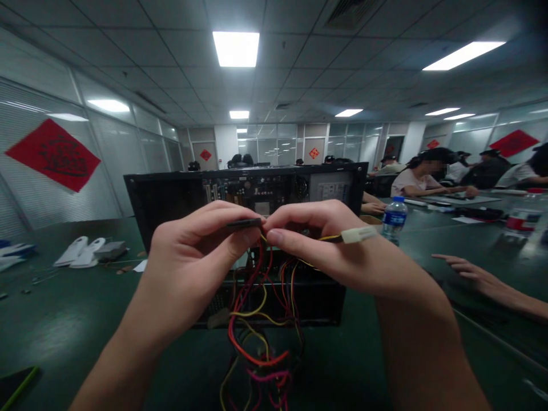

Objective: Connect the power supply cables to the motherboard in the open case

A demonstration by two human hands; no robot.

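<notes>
Slim and black, a cable connector (244, 223) sits mid-frame, pinched between thumb and fingers of the left hand (184, 251). The right hand (329, 237) closes thumb and forefinger on the wires (268, 363) just beside it; a white plug (358, 234) lies against that hand. Behind stands an open computer case (274, 191), partly hidden by both hands; its power-supply label (336, 191) is too small to read. At right, the blue label on a water bottle (394, 220) is illegible, as is the lettering on the red diamond (53, 155) at left. The green desk (85, 319) fills a lit, glass-walled office. The lower edge cuts off the wires.
</notes>
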